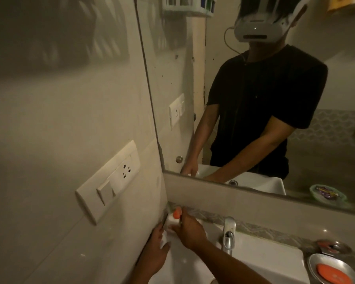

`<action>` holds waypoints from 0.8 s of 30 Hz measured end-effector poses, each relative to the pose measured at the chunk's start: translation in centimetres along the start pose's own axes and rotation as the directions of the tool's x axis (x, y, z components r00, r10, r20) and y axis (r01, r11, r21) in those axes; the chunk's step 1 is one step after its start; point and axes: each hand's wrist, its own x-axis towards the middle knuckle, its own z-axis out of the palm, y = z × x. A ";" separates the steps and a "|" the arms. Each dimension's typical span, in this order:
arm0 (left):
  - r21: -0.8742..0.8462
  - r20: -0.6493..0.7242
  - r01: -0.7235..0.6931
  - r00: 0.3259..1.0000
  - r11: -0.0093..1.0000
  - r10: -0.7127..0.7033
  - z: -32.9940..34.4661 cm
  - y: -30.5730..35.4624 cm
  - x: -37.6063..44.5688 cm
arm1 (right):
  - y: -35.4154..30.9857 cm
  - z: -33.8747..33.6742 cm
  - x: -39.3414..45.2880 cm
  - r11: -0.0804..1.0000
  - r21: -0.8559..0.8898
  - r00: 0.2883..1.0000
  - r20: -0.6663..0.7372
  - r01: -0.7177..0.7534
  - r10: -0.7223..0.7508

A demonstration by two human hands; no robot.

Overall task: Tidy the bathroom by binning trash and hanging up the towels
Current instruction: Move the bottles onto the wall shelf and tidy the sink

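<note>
From the head view, both hands work at the back left corner of the sink point(264, 261), where its rim meets the wall. A small white bottle point(171, 222) with an orange cap point(177, 213) stands there, left of the tap point(228, 232), its long axis about upright with the cap on top. The right hand point(190, 232) reaches across the basin and curls its fingers round the bottle from the tap side, just under the cap. The left hand point(157, 249) lies below and wallward of the bottle, fingers fairly straight and touching something white at the bottle's base; whether that is a wrapper, tissue or part of the bottle cannot be told. The bottle lies forward of both hands, and the right one already has it, so any lift would probably go straight up and back toward the person.

The sink is white and glossy, likely slick. Right of it sits a metal dish point(316, 263) holding an orange soap point(334, 274). Above runs a mirror point(172, 78); left of the sink a socket plate point(109, 181) is on the tiled wall. No bin or towel shows.
</note>
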 end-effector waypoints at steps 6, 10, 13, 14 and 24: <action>-0.365 -0.189 -0.069 0.982 0.929 -0.001 0.0 3.9 -2.4 | 1.0 -0.9 -3.8 0.979 0.192 0.996 0.034 0.069 -0.077; -0.425 -0.162 -0.085 0.987 0.901 0.017 0.4 6.8 -4.3 | 0.5 -2.2 -7.3 0.921 0.371 0.985 0.070 0.120 -0.156; -0.467 -0.030 -0.029 0.999 0.884 0.017 0.9 8.8 -6.2 | 0.2 -3.7 -9.4 0.878 0.471 0.978 0.131 0.083 -0.162; -0.481 0.016 -0.013 1.000 0.877 0.024 1.0 9.2 -6.7 | 0.3 -3.9 -9.8 0.862 0.505 0.976 0.158 0.050 -0.149; -0.507 0.161 -0.003 0.982 0.862 0.098 1.6 12.7 -9.6 | 0.5 -7.5 -13.1 0.809 0.587 0.960 0.234 -0.014 -0.153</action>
